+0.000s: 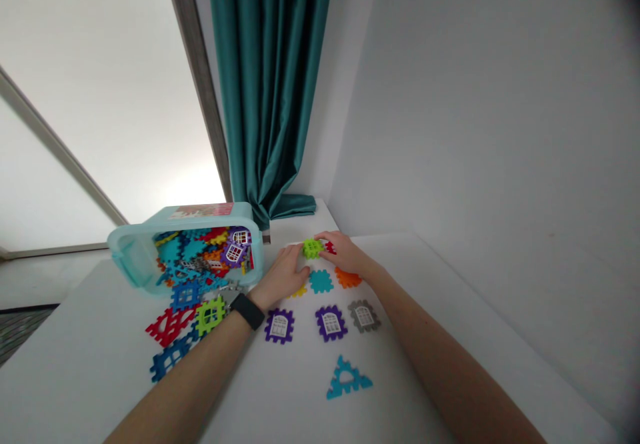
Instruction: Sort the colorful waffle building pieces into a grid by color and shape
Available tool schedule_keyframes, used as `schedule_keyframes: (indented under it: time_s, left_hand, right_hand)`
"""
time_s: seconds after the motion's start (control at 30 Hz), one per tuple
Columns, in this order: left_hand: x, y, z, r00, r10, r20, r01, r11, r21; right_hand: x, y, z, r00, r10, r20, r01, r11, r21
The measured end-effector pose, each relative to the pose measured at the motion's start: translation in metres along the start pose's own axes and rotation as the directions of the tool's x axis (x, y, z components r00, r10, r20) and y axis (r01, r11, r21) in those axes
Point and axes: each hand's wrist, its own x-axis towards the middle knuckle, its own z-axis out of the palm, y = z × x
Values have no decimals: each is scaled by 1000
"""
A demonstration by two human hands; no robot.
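My left hand [283,275] and my right hand [345,251] meet over a small green toothed tile [313,248], fingers of both pinched on it. A red tile [330,249] peeks out under my right fingers. Just below lie a teal square tile [321,281], an orange tile [347,277] and a yellow tile [299,291] partly under my left hand. A black watch [247,311] sits on my left wrist.
A pale blue tub [135,254] lies tipped on its side at left, spilling coloured tiles [185,314]. Two purple window tiles [279,326], a grey window tile [364,315] and a teal triangle [347,379] lie on the white table [90,377]. Teal curtain [270,91] and wall behind.
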Motion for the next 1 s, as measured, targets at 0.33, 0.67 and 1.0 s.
schedule_keyframes:
  time_s: [0.33,0.67,1.0]
  left_hand:
    - [1,5,-3,997,-35,63,33,999,30]
    - [1,6,-4,995,-43,85,41,999,24]
    - [0,8,-5,996,-42,74,41,999,14]
  right_hand:
    - [0,3,1,1000,13,13,-14,1000,13]
    - [0,4,3,1000,20,23,-21,999,30]
    - [1,6,4,1000,1,13,-1,1000,17]
